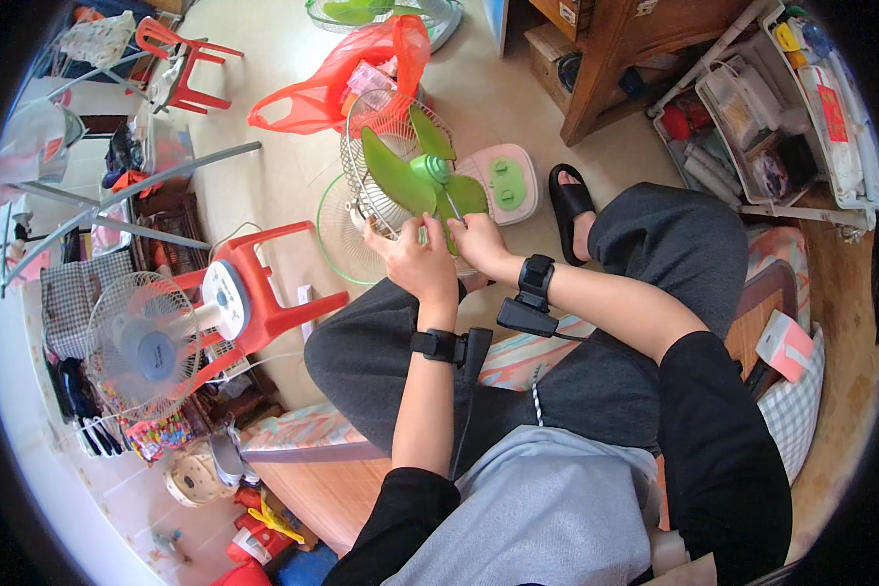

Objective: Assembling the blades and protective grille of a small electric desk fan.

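A fan lies between my knees with its green blades bare and its green hub facing up. Its wire rear guard shows behind the blades. My left hand is closed at the near edge of a blade, next to the guard's rim. Pinched in my right hand is a thin metal-shafted tool like a screwdriver, slanting toward the hub. Its handle is hidden by my fingers. To the right lies the pink-and-white fan base with green knobs. A green-rimmed front guard rests on the floor beneath.
A red plastic bag with boxes sits beyond the fan. At left, a white fan leans by a red stool, under a metal rack. A wooden table and storage bins stand at far right.
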A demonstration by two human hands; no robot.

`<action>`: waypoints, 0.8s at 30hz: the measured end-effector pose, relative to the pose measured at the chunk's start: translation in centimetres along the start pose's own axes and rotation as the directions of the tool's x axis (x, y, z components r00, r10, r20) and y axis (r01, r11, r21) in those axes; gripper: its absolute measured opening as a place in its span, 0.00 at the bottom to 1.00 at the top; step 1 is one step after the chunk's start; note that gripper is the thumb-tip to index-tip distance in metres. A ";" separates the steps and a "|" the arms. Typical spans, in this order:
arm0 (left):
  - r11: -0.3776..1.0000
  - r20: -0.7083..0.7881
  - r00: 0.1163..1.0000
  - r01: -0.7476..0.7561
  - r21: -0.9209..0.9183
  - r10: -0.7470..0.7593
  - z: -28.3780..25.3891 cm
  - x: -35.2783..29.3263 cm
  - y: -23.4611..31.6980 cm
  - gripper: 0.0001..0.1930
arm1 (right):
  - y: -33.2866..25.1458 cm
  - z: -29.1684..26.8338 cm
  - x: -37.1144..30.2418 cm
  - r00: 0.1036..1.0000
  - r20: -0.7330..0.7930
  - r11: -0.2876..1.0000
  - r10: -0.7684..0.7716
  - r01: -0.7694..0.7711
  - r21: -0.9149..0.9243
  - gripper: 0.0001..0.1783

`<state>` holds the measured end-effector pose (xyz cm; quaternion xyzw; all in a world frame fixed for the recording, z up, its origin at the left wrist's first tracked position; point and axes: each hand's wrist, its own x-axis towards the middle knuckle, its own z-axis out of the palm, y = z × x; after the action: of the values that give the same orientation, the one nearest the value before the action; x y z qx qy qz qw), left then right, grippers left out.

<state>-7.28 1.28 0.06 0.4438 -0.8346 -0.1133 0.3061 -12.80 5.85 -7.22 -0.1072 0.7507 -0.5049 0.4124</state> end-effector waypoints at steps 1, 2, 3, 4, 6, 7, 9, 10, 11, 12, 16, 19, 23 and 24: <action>1.000 -0.004 1.000 -0.013 0.015 0.013 0.0 0.0 0.0 0.06 | -0.3 -0.1 -0.2 1.000 0.005 0.999 0.020 -0.020 0.042 0.20; 1.000 -0.004 1.000 -0.011 0.015 0.011 0.0 -0.1 0.1 0.06 | -0.1 0.0 -0.3 1.000 0.006 0.999 0.020 -0.021 0.041 0.20; 1.000 -0.006 1.000 -0.013 0.018 0.013 0.1 -0.3 0.3 0.06 | 0.2 0.0 -0.5 1.000 -0.022 0.999 0.001 0.000 0.035 0.20; 1.000 -0.009 1.000 -0.015 0.022 0.015 0.1 -0.4 0.5 0.06 | 0.4 0.1 -0.5 0.999 -0.050 0.999 -0.019 0.021 0.028 0.20; 0.999 -0.004 1.000 -0.011 0.033 0.011 0.1 -0.5 0.7 0.06 | 0.7 0.2 -0.5 0.996 -0.067 0.998 -0.057 0.055 -0.029 0.20; 0.999 0.000 1.000 -0.006 0.044 0.006 0.1 -0.5 0.8 0.07 | 0.7 0.1 -0.5 0.992 -0.083 0.992 -0.095 0.087 -0.088 0.20; 0.999 0.012 1.000 0.018 0.045 -0.018 -0.1 -0.3 1.0 0.07 | 0.1 0.1 -0.5 0.994 -0.078 0.989 -0.080 0.070 -0.127 0.20; 0.998 0.023 0.999 0.039 0.048 -0.041 -0.1 -0.2 1.0 0.08 | -0.4 -0.1 -0.6 0.995 -0.073 0.985 -0.067 0.054 -0.165 0.20; 0.998 0.023 0.999 0.040 0.045 -0.041 -0.1 -0.1 1.0 0.08 | -1.0 -0.7 -0.5 0.995 -0.075 0.984 -0.068 0.055 -0.167 0.20; 0.998 0.018 0.999 0.035 0.060 -0.036 -0.1 0.0 0.8 0.08 | -1.8 -1.6 -0.2 0.999 0.020 0.964 -0.043 0.047 -0.262 0.20; 0.999 0.019 0.999 0.049 0.019 -0.050 -0.1 0.2 0.2 0.08 | -5.3 -7.1 1.8 0.974 0.228 0.852 -0.008 0.126 -0.508 0.21; 1.000 0.016 1.000 0.016 0.016 -0.016 -0.1 0.4 0.0 0.08 | -10.2 -11.3 0.2 0.947 0.084 0.748 -0.309 0.296 -0.594 0.21; 1.000 -0.001 1.000 0.017 -0.007 -0.017 -0.1 0.4 0.4 0.07 | -16.4 -15.9 -2.7 0.734 -0.080 0.665 -0.674 0.556 -0.498 0.16; 1.000 -0.013 1.000 -0.008 -0.011 0.008 -0.2 0.4 0.3 0.07 | -18.2 -16.8 -4.0 0.637 -0.144 0.619 -0.757 0.630 -0.469 0.15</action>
<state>-7.51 1.09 0.53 0.4397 -0.8336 -0.1136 0.3144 -27.09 10.88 12.71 -0.3842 0.7870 -0.4822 0.0211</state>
